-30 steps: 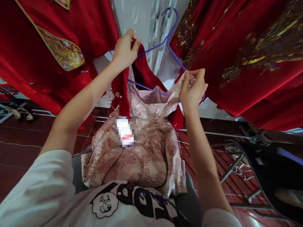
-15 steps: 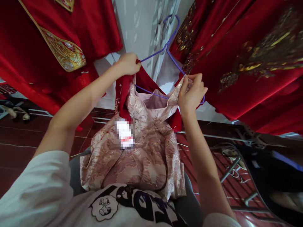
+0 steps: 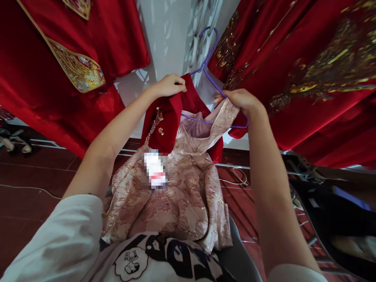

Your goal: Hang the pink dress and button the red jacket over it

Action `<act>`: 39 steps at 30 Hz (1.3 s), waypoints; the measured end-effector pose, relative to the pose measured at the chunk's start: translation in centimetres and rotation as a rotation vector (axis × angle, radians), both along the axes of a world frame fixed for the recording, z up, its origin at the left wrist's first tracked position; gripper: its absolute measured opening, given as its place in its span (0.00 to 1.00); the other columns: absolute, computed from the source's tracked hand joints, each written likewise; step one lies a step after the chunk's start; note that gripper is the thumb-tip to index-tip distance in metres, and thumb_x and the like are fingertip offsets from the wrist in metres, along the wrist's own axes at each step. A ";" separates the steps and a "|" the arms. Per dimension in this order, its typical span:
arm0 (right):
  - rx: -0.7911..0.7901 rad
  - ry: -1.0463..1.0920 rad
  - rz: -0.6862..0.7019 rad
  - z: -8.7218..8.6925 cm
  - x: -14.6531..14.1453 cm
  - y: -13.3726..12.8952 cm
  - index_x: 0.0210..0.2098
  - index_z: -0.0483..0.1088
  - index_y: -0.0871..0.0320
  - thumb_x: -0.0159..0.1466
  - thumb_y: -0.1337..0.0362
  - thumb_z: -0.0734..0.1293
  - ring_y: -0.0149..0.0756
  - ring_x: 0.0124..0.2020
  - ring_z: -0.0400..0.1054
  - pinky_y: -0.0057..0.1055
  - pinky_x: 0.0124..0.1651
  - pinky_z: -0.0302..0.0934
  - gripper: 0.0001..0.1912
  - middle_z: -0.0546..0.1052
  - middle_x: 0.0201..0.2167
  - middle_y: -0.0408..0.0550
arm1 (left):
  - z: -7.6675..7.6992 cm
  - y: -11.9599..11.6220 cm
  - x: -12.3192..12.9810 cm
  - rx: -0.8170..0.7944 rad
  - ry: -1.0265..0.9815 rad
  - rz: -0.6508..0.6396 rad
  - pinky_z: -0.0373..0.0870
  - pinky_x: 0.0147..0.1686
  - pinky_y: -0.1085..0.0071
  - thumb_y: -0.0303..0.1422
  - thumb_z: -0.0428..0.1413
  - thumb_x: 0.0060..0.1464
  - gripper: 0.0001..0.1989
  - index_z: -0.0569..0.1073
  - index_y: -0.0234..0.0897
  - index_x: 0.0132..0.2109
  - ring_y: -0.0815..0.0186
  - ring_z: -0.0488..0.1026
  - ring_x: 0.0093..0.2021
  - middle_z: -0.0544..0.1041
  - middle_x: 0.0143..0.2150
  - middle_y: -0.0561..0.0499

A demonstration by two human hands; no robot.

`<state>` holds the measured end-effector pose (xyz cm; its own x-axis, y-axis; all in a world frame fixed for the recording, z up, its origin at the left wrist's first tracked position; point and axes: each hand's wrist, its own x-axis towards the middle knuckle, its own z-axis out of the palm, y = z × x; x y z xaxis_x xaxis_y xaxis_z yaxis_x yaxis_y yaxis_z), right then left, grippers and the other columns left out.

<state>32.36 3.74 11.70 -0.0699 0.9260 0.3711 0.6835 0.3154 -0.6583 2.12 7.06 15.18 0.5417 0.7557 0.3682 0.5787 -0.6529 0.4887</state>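
Note:
A pink brocade dress (image 3: 179, 192) with gold thread lies across my lap, its neckline on a purple hanger (image 3: 212, 76). Over its left shoulder drapes a red garment (image 3: 167, 125) with beaded trim, like a short jacket; more of it shows behind the hanger. My left hand (image 3: 170, 85) pinches the upper edge of that red cloth. At the dress's right shoulder strap my right hand (image 3: 239, 100) is closed around the strap and the hanger arm, fingertips showing behind the hanger. A blurred-out white tag or phone-like rectangle (image 3: 155, 170) covers part of the dress.
Red garments with gold embroidery hang at left (image 3: 117, 35) and right (image 3: 282, 66). A metal rack post (image 3: 192, 47) stands between them against the pale wall. Shoes (image 3: 17, 143) sit at far left. A dark chair or bag (image 3: 329, 211) stands at right, and a white cable (image 3: 241, 176) lies on the tiles.
My left hand has moved right and slightly down, drawing the red cloth over the dress's left shoulder. My right hand has turned and now reaches behind the hanger arm.

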 end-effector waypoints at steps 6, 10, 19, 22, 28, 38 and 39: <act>-0.408 0.194 0.155 -2.2 -2.2 2.4 0.37 0.80 0.58 0.63 0.37 0.66 0.51 0.29 0.75 0.50 0.35 0.71 0.30 0.79 0.24 0.54 | -3.3 1.3 -1.4 0.346 -0.056 0.139 0.66 0.46 0.59 0.31 0.62 0.55 0.08 0.70 0.40 0.31 0.53 0.72 0.45 0.68 0.34 0.46; -0.320 0.171 0.035 -3.2 -2.3 2.3 0.33 0.74 0.56 0.63 0.44 0.70 0.45 0.29 0.73 0.47 0.36 0.70 0.20 0.77 0.25 0.51 | -4.5 1.9 -1.3 0.445 -0.095 0.185 0.66 0.51 0.55 0.28 0.62 0.53 0.07 0.71 0.41 0.32 0.50 0.71 0.48 0.68 0.36 0.45; 0.342 -0.190 -0.348 -0.6 3.7 -3.7 0.43 0.70 0.54 0.58 0.70 0.65 0.46 0.43 0.70 0.46 0.53 0.66 0.13 0.75 0.40 0.55 | -5.5 2.6 0.3 0.462 -0.021 0.256 0.65 0.57 0.50 0.27 0.60 0.53 0.03 0.74 0.40 0.33 0.47 0.70 0.53 0.71 0.40 0.42; 0.315 -0.252 -0.401 -0.6 5.1 -6.3 0.41 0.70 0.53 0.58 0.70 0.65 0.51 0.50 0.69 0.50 0.58 0.63 0.11 0.75 0.44 0.58 | -5.9 1.4 1.2 0.437 -0.010 0.322 0.62 0.61 0.48 0.29 0.59 0.56 0.02 0.76 0.40 0.38 0.44 0.68 0.59 0.72 0.45 0.40; 0.159 -0.149 -0.333 -2.3 3.7 -6.9 0.43 0.68 0.53 0.55 0.63 0.73 0.47 0.41 0.74 0.46 0.50 0.69 0.16 0.77 0.36 0.48 | -7.4 0.5 2.8 0.416 -0.108 0.368 0.58 0.65 0.46 0.32 0.58 0.59 0.06 0.77 0.42 0.44 0.43 0.63 0.63 0.72 0.51 0.39; 0.222 -0.075 -0.020 -4.8 -6.8 -3.8 0.38 0.67 0.53 0.71 0.43 0.61 0.52 0.45 0.75 0.46 0.53 0.67 0.20 0.76 0.32 0.52 | -8.0 -0.3 3.5 0.412 -0.296 0.284 0.59 0.62 0.42 0.32 0.62 0.55 0.08 0.74 0.40 0.43 0.39 0.63 0.63 0.71 0.51 0.38; 0.212 -0.075 0.038 -5.2 -8.2 -4.1 0.38 0.68 0.53 0.71 0.43 0.62 0.52 0.43 0.75 0.46 0.53 0.67 0.20 0.75 0.30 0.50 | -8.0 -0.4 3.4 0.389 -0.275 0.295 0.59 0.61 0.42 0.31 0.63 0.55 0.08 0.74 0.40 0.42 0.38 0.62 0.63 0.70 0.52 0.38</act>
